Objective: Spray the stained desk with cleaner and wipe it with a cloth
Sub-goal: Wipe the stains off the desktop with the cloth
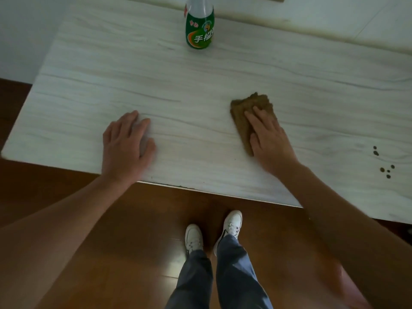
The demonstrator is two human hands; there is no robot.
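Two hands flat on the white desk (pixel 200 85): left hand (pixel 124 143) open near the front edge, holding nothing; right hand (pixel 267 137) pressing the brown cloth (pixel 249 108). Green spray bottle (pixel 199 25) upright by the back edge. Dark spots (pixel 383 161) toward the right edge.

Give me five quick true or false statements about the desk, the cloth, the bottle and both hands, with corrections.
1. The right hand presses flat on the brown cloth. True.
2. The left hand holds the bottle. False: it lies empty on the desk, and the bottle stands apart at the far side.
3. Dark spots remain on the desk to the right of the cloth. True.
4. The cloth covers the spots. False: it lies well to their left.
5. The bottle lies on its side. False: it stands upright.
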